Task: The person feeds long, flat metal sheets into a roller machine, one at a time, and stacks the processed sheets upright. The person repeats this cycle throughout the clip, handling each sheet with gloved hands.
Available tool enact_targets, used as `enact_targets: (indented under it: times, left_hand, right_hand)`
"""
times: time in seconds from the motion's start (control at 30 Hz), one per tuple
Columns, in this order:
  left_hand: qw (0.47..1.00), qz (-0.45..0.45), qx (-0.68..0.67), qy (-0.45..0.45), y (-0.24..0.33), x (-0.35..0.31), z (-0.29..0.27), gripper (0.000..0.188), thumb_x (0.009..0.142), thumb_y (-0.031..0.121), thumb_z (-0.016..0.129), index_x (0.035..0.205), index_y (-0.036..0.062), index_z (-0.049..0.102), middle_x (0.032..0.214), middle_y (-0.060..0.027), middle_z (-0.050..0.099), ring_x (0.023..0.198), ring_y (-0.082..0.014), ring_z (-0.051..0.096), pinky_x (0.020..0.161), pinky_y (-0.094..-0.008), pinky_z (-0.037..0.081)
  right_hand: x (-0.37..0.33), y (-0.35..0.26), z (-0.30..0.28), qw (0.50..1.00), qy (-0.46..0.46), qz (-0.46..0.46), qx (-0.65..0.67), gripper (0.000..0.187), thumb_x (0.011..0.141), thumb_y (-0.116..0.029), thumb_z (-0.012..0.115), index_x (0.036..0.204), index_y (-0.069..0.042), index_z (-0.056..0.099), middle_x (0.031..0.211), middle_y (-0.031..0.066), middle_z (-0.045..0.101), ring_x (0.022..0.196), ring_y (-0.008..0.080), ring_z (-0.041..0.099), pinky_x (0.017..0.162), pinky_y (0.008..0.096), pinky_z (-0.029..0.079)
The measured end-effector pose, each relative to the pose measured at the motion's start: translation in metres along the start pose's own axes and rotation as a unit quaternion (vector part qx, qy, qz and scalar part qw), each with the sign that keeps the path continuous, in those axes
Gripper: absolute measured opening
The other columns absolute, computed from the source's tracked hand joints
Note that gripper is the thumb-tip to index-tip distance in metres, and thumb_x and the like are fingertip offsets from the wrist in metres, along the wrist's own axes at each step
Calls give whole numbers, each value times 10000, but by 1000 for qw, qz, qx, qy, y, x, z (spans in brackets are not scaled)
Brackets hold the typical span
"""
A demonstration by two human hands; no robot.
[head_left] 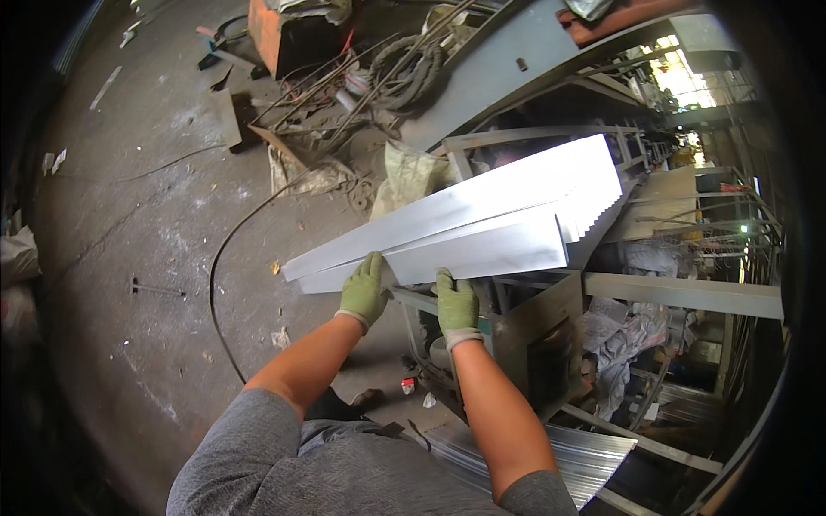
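Note:
A stack of long, shiny sheet-metal strips [456,193] lies slantwise before me, its right ends fanned out in steps. On its near side rests a shorter metal strip [482,253]. My left hand [366,291], in a green glove, has its fingers stretched out over the stack, at the left end of the shorter strip. The green-gloved right hand [458,303] grips that strip's near edge, thumb on top and the other fingers partly hidden. Beneath the strips stands a metal frame stand [538,314], mostly covered by them.
Corrugated metal sheets [559,456] lie low at the right. A steel beam [688,294] juts out beside the stand. Coiled cable [409,73] and scrap are heaped at the far side. A black hose [212,284] curves across the concrete floor [155,258]. A pale sack [404,176] lies behind the strips.

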State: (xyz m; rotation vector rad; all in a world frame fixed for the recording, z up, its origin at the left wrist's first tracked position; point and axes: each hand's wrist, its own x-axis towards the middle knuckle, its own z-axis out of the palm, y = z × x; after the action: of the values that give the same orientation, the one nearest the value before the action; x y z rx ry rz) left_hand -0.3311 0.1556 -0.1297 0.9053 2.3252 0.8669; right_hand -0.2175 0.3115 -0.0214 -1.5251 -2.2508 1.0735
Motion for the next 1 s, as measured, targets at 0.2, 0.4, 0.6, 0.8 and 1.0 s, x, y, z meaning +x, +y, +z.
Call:
enact_targets:
  times: [0.2, 0.4, 0.6, 0.8, 1.0]
  left_hand:
    - [997, 30, -71, 8, 5, -14, 0, 938, 905, 241, 828, 1674, 30, 335, 1689, -238, 447, 1426, -479, 555, 1168, -535, 493]
    - [990, 37, -56, -124, -33, -65, 4, 736, 964, 313, 726, 1606, 72, 457, 1618, -255, 530, 1394, -491, 576, 1151, -551, 491]
    - [955, -68, -14, -289, -104, -119, -9, 726, 980, 427, 707, 1581, 59, 535, 1535, -259, 626, 1360, -459, 639, 1154, -520, 519]
    - [909, -63, 123, -392, -180, -146, -26, 739, 911, 468, 765, 1490, 24, 649, 1441, -264, 705, 1339, -437, 678, 1139, -498, 542]
    - [895, -47, 180, -405, -217, -127, -19, 742, 852, 435, 810, 1425, -17, 682, 1403, -244, 737, 1323, -377, 704, 1125, -448, 551]
  right_hand:
    - [19, -15, -15, 986, -80, 54, -133, 546, 1056, -559, 638, 1247, -67, 776, 1135, 218, 806, 1064, 379, 778, 921, 465, 593]
    - [6, -9, -6, 989, -114, 10, -96, 518, 1056, -513, 612, 1370, -112, 707, 1258, 244, 757, 1192, 449, 709, 1007, 493, 563]
    - [-56, 51, 4, 976, -179, -28, -119, 392, 1050, -439, 597, 1298, -155, 708, 1189, 231, 770, 1106, 467, 726, 983, 529, 575]
    - [-189, 152, -19, 942, -301, 82, -122, 540, 1037, -516, 592, 1373, -115, 723, 1322, 213, 753, 1222, 424, 715, 1068, 499, 544]
    - [-320, 271, -88, 926, -237, 281, -88, 625, 1022, -593, 580, 1385, -107, 732, 1362, 216, 752, 1270, 411, 707, 1108, 477, 526]
